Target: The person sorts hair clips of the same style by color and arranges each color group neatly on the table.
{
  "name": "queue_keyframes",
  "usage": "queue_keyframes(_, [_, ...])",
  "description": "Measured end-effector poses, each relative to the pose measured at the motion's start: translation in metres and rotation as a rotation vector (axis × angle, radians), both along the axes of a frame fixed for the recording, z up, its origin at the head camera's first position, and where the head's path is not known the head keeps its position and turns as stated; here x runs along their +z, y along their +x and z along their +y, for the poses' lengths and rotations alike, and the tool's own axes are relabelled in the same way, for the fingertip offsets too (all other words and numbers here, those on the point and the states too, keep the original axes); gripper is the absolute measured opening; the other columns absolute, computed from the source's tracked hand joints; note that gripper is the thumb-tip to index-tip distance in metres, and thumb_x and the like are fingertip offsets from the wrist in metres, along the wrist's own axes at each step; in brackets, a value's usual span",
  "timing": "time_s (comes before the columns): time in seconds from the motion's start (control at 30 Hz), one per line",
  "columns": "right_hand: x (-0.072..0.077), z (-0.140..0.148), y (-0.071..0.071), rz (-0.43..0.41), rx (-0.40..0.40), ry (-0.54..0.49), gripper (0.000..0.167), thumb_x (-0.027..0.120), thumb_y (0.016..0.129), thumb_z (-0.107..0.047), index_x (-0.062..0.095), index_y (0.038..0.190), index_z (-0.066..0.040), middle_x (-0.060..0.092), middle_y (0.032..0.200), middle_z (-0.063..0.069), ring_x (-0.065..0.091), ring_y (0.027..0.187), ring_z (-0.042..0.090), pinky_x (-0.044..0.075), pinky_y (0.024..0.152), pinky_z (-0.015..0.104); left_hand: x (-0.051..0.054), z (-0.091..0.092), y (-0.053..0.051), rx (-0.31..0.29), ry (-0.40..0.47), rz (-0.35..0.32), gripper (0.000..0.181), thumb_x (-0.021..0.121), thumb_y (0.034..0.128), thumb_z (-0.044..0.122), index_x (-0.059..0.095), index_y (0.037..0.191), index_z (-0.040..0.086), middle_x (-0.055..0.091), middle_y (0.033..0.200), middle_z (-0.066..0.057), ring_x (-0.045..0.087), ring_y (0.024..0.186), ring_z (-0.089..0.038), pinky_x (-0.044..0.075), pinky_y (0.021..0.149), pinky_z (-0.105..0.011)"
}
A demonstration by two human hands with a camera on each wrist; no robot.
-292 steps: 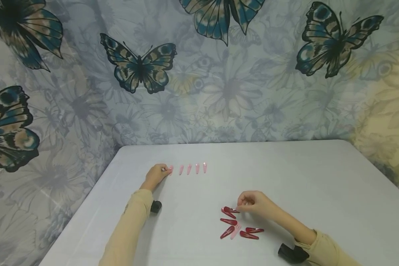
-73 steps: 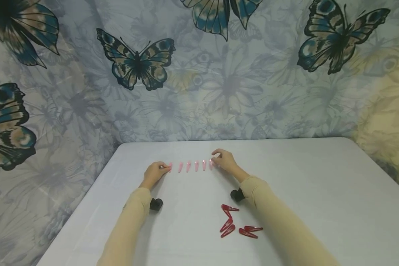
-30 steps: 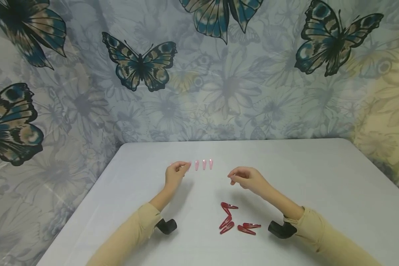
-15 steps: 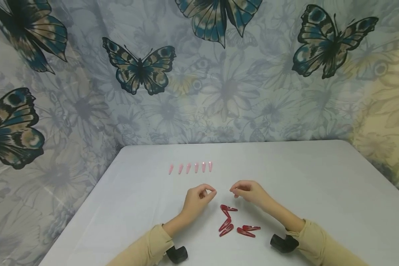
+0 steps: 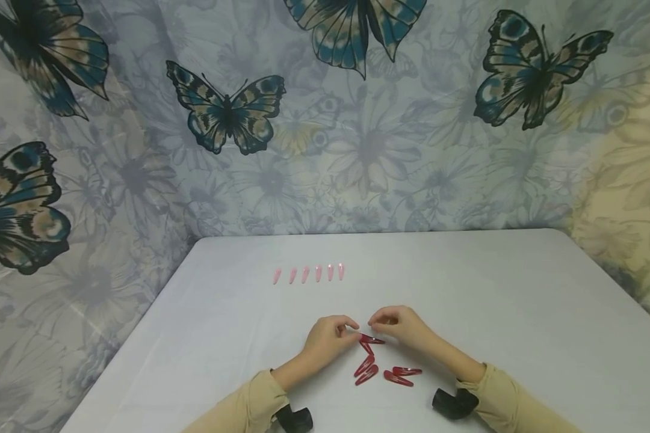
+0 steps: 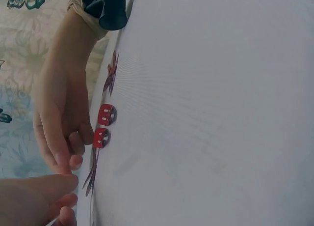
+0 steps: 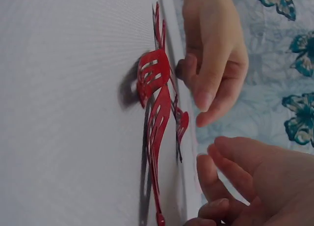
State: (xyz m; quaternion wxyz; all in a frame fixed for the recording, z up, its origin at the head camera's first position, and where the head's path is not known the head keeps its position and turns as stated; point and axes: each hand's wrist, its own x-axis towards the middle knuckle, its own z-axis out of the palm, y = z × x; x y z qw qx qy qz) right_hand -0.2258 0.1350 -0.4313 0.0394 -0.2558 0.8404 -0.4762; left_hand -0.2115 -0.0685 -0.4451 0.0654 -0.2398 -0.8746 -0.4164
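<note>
Several red snap hair clips point(image 5: 366, 364) lie in a loose cluster on the white table. My left hand point(image 5: 329, 344) hovers at the cluster's far left end, its thumb tip by the uppermost red clip point(image 5: 372, 340). In the right wrist view, the left hand's fingers point(image 7: 208, 96) hold nothing and appear apart from the clips. Facing it, my right hand point(image 5: 403, 325) is just beyond the same clip, fingers loosely bent and nothing visible between them. Farther back, several pink snap hair clips point(image 5: 306, 275) stand in a spaced row, pointing toward me.
The white table point(image 5: 466, 288) extends around the clips, its far edge against a butterfly-printed cloth point(image 5: 374, 150). Black wrist cameras point(image 5: 455, 404) hang below both cuffs, close to the tabletop.
The right hand set a pink clip at the right end of the row and withdrew. The left hand left the row's left end. Both have come down to the red clips.
</note>
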Motion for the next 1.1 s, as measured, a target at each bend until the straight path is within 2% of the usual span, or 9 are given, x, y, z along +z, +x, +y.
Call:
queue_keyframes(0.17, [-0.005,-0.004,0.001,0.038,-0.014,0.028,0.006,0.066,0.081,-0.012,0.068,0.084,-0.008,0.06,0.076,-0.005,0.044,0.063,0.009,0.038,0.055,0.024,0.001,0.002,-0.002,0.0,-0.049,-0.005,0.016,0.072,0.0752,0.022,0.069,0.084,0.009,0.042,0.051,0.013,0.035,0.046,0.002,0.031,0.044,-0.017])
queue_keyframes(0.43, [-0.012,-0.012,0.007,0.077,-0.092,0.057,0.007,0.07,0.077,-0.016,0.069,0.082,-0.011,0.057,0.07,-0.01,0.045,0.065,0.008,0.038,0.059,0.025,0.003,0.003,-0.001,0.001,-0.079,-0.011,0.021,0.074,0.0732,0.027,0.069,0.081,0.008,0.04,0.049,0.014,0.034,0.046,0.003,0.029,0.044,-0.017])
queue_keyframes(0.67, [-0.011,-0.014,0.011,0.102,-0.07,0.099,0.01,0.072,0.074,-0.012,0.069,0.083,-0.01,0.053,0.066,-0.012,0.043,0.064,0.007,0.037,0.059,0.026,0.001,0.005,0.0,0.012,-0.114,0.003,0.021,0.075,0.0711,0.028,0.069,0.079,0.01,0.038,0.049,0.014,0.033,0.045,0.003,0.028,0.041,-0.017])
queue_keyframes(0.97, [-0.01,-0.012,0.011,0.118,-0.075,0.115,0.006,0.071,0.075,-0.01,0.069,0.08,-0.011,0.052,0.065,-0.013,0.046,0.067,0.007,0.038,0.063,0.027,0.002,0.005,-0.003,0.006,-0.076,-0.025,0.018,0.077,0.0692,0.023,0.066,0.075,0.009,0.043,0.051,0.012,0.036,0.046,0.003,0.031,0.043,-0.018])
queue_keyframes(1.1, [-0.01,-0.012,0.01,0.115,-0.07,0.115,0.006,0.071,0.074,-0.009,0.069,0.08,-0.011,0.052,0.065,-0.013,0.046,0.067,0.007,0.039,0.063,0.027,0.001,0.003,-0.004,0.007,-0.058,-0.01,0.018,0.078,0.0669,0.021,0.066,0.072,0.01,0.05,0.058,0.011,0.042,0.054,0.001,0.036,0.05,-0.019])
